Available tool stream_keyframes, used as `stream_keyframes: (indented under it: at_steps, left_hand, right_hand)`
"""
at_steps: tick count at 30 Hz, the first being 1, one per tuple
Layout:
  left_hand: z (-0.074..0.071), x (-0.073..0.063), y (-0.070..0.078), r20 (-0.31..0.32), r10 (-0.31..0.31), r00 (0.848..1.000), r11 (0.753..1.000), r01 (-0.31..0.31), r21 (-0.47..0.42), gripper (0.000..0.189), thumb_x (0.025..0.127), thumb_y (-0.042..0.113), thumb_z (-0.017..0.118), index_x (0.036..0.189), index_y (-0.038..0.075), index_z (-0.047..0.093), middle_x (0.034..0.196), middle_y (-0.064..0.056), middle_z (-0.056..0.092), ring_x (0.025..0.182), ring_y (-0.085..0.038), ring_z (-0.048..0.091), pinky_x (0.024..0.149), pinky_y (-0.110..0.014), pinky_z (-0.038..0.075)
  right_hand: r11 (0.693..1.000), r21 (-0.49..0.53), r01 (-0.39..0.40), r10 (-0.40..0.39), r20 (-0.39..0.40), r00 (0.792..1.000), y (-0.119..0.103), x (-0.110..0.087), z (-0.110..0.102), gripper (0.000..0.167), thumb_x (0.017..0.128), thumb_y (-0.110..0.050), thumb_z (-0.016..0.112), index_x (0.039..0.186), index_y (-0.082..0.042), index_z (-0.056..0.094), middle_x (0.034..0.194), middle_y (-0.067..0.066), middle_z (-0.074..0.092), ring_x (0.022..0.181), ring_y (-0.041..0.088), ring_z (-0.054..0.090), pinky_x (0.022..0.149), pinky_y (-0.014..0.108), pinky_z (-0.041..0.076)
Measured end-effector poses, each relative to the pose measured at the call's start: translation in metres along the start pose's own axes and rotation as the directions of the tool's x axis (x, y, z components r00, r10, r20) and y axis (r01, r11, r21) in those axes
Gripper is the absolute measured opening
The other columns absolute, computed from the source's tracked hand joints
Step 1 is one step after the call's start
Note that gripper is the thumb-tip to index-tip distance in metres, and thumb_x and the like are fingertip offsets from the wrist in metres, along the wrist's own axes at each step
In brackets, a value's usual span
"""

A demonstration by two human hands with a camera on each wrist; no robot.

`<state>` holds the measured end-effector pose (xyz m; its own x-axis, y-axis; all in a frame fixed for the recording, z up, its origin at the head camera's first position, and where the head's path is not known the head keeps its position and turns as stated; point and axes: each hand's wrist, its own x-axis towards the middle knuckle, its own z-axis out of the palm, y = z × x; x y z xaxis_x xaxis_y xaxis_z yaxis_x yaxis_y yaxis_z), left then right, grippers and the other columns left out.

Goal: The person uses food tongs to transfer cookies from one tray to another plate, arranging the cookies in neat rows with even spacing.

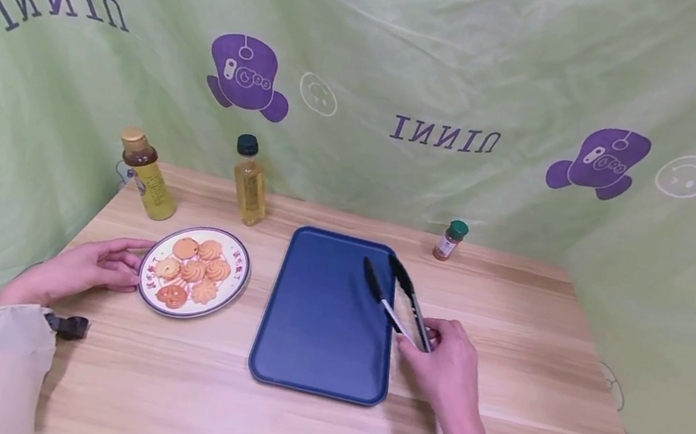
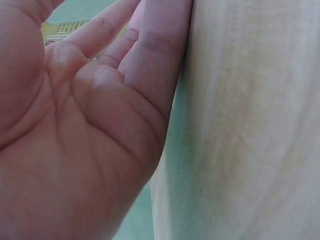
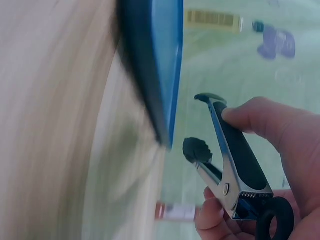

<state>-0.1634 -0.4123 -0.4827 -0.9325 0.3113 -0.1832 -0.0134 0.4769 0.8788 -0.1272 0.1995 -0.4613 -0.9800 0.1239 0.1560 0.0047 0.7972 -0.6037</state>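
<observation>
In the head view, a white plate (image 1: 227, 290) with a dark blue rim bears several cookies (image 1: 194, 271). My left hand (image 1: 81, 271) is at the plate's left edge, its fingers reaching out to the rim. The left wrist view shows the palm (image 2: 85, 135) beside the tabletop. In my right hand (image 1: 449, 373) I hold black-and-silver tongs (image 1: 405, 281), their black tips spread apart and over the right side of a dark blue tray (image 1: 321, 319). The right wrist view shows thumb and fingers round the tongs (image 3: 240, 150).
Behind the plate stand a yellow-green bottle (image 1: 155, 190) with a tan cap and an oil bottle (image 1: 250, 190) with a dark cap. A small green-capped spice jar (image 1: 446, 245) stands at the back right. A green printed curtain (image 1: 356, 165) surrounds the wooden table (image 1: 171, 386).
</observation>
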Motion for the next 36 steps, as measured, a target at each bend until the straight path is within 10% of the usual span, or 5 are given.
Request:
stream_keyframes:
  at_steps: [12, 26, 36]
  left_hand:
    - [0.000, 0.000, -0.003, -0.008, 0.015, 1.000, 1.000, -0.015, -0.006, 0.074, 0.108, 0.009, 0.074, 0.169, -0.008, 0.034, 0.118, 0.007, 0.077, 0.105, -0.003, 0.075, 0.089, -0.019, 0.065]
    - [0.001, -0.001, -0.004, -0.003, 0.016, 1.000, 1.000, -0.016, -0.023, 0.072, 0.108, 0.007, 0.072, 0.169, -0.005, 0.036, 0.121, 0.009, 0.076, 0.107, -0.001, 0.075, 0.091, -0.020, 0.066]
    - [0.000, 0.002, -0.009, 0.018, 0.073, 0.997, 0.994, -0.071, -0.084, 0.063, 0.108, -0.002, 0.068, 0.161, 0.026, 0.051, 0.122, 0.008, 0.077, 0.108, -0.002, 0.077, 0.091, -0.020, 0.067]
  right_hand:
    - [0.981, -0.046, -0.187, 0.184, -0.053, 0.981, 0.053, 0.003, -0.030, 0.058, 0.093, -0.036, 0.087, 0.131, 0.006, 0.074, 0.117, 0.023, 0.071, 0.100, 0.038, 0.068, 0.084, 0.047, 0.055]
    - [0.975, -0.046, -0.219, 0.212, -0.125, 0.969, 0.074, 0.002, -0.037, 0.060, 0.092, -0.034, 0.087, 0.129, 0.011, 0.072, 0.116, 0.030, 0.071, 0.104, 0.046, 0.068, 0.088, 0.057, 0.054]
    - [0.971, -0.073, -0.227, 0.222, -0.073, 0.972, 0.076, 0.005, -0.036, 0.064, 0.091, -0.033, 0.087, 0.130, 0.013, 0.069, 0.114, 0.030, 0.069, 0.098, 0.043, 0.067, 0.080, 0.052, 0.054]
